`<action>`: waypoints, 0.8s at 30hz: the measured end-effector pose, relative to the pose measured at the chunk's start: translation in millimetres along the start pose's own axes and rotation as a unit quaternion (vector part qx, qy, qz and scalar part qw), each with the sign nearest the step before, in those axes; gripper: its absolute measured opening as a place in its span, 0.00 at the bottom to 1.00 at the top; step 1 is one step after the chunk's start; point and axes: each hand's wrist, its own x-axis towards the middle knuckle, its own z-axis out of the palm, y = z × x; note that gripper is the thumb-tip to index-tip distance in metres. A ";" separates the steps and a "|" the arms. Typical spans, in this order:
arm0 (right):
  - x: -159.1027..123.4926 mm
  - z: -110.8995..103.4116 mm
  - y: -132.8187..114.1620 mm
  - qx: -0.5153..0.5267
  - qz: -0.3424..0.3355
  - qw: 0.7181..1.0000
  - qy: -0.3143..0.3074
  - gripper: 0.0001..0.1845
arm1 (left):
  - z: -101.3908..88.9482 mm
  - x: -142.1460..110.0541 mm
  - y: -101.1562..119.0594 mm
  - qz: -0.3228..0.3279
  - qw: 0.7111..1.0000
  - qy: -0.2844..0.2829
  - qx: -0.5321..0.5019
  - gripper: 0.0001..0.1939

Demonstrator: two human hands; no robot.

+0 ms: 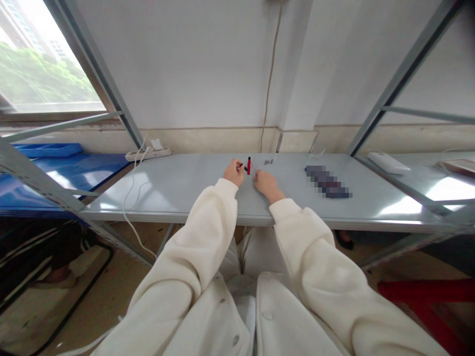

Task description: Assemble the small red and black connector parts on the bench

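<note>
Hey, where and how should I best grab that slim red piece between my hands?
Probably pinch the red piece across its middle, coming from the near side: it's slim, and its long sides face your left hand and right hand.

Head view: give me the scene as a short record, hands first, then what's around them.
Left hand: pinching a small black piece
Right hand: fingertips drawn together; contents unclear
Between hands: red-and-black item
Beyond right hand: small grey pieces
Farther right: pixelated item, unidentifiable
Back left: white power strip
Surface: grey table
</note>
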 end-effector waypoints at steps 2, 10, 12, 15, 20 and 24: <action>-1.2 -1.3 -0.8 -0.008 -0.009 1.000 -0.004 0.14 | -0.9 -1.0 2.0 0.002 1.000 -0.018 -0.017 0.05; -4.1 -3.5 -2.0 -0.016 -0.041 0.999 0.004 0.13 | -3.4 -3.2 6.4 0.004 1.000 -0.007 0.001 0.05; -4.1 -3.7 -2.2 -0.016 -0.047 0.999 0.004 0.13 | -4.8 -3.9 9.5 -0.003 1.000 -0.003 -0.001 0.05; -4.1 -4.1 -2.8 -0.012 -0.054 0.998 0.010 0.14 | -6.7 -5.1 13.0 -0.012 1.000 0.004 -0.002 0.05; -4.5 -4.6 -3.3 -0.010 -0.061 0.998 0.012 0.14 | -6.2 -4.5 10.5 -0.008 1.000 0.014 -0.001 0.06; -5.1 -3.9 -2.4 -0.015 -0.069 0.998 0.006 0.15 | -3.9 -3.2 7.1 0.011 1.000 0.011 0.002 0.05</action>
